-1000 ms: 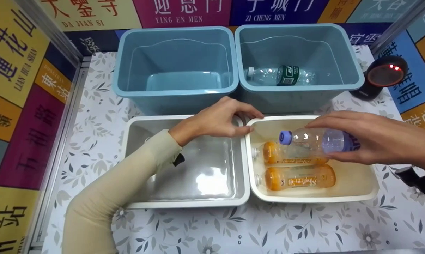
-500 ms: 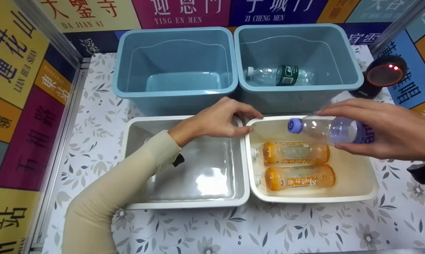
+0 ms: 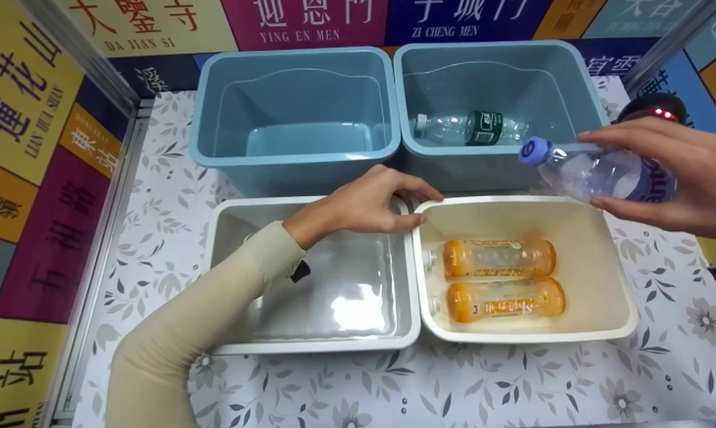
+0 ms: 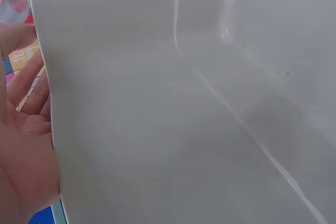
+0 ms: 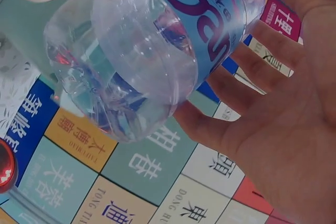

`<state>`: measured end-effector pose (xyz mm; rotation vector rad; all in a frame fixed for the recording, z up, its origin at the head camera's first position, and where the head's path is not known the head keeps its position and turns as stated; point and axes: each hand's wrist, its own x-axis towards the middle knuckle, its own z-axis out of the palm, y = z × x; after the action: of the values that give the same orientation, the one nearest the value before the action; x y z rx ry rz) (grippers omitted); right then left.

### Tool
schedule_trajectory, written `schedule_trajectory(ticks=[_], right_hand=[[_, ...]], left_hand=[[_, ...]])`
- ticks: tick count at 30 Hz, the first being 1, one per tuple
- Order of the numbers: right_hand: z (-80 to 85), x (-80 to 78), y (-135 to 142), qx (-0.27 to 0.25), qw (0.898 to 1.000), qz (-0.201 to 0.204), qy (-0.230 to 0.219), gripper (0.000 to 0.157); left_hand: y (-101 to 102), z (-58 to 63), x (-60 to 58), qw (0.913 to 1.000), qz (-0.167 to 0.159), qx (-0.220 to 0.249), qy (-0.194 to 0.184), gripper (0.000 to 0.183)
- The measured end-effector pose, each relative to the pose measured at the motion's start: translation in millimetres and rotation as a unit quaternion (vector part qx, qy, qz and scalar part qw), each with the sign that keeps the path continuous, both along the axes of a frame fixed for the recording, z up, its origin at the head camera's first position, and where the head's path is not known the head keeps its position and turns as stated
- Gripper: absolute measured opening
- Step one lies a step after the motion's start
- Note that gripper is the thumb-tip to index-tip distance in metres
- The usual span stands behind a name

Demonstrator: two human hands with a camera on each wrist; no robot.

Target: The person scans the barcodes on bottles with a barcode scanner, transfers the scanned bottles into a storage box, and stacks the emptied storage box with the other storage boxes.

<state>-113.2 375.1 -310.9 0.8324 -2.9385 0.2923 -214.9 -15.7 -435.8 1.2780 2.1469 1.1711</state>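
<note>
My right hand (image 3: 678,172) holds a clear plastic bottle (image 3: 607,172) with a purple cap and label, raised above the back right corner of the cream bin (image 3: 524,337). The bottle is tilted, cap toward the left; in the right wrist view its clear base end (image 5: 100,66) faces the camera. Two orange-labelled bottles (image 3: 500,258) lie side by side inside the cream bin. My left hand (image 3: 372,199) grips the cream bin's back left corner with thumb and fingers, its wrist over the grey-white bin (image 3: 316,345). In the left wrist view, that bin's wall partly hides the hand.
Two blue bins stand behind: the left blue bin (image 3: 298,159) and the right blue bin (image 3: 500,148), which contains a green-labelled clear bottle (image 3: 482,128). A black scanner (image 3: 652,107) with red lights stands at the right, partly behind my right hand. A floral cloth (image 3: 464,386) covers the table.
My right hand has lifted the purple-capped bottle from inside the cream bin, up and to the right, toward the right blue bin's front corner. My left hand has stayed in place.
</note>
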Motion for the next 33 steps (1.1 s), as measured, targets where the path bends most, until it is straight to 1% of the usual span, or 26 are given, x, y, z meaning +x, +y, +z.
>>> schedule_trajectory(ticks=[10,17,21,27,33], right_hand=[[-3.8,-6.7,10,0.004,0.999,-0.044,0.000,0.094],[-4.6,-9.8,14,-0.002,0.998,-0.056,-0.009,0.090],[-5.3,-11.9,17,-0.005,0.997,-0.071,-0.004,0.092],[-6.6,-14.0,22,-0.013,0.998,-0.064,0.005,0.093],[-5.4,-16.7,24,-0.016,0.998,-0.066,0.015,0.094]], left_hand=[[0,0.7,0.9,1.0000,-0.001,-0.004,0.001,0.041],[1,-1.0,0.6,0.9999,0.001,0.002,0.013,0.040],[0,-1.0,0.7,1.0000,0.000,0.001,0.010,0.040],[0,-0.1,0.5,1.0000,0.000,-0.003,0.001,0.040],[0,0.4,0.3,1.0000,0.002,-0.005,0.003,0.040]])
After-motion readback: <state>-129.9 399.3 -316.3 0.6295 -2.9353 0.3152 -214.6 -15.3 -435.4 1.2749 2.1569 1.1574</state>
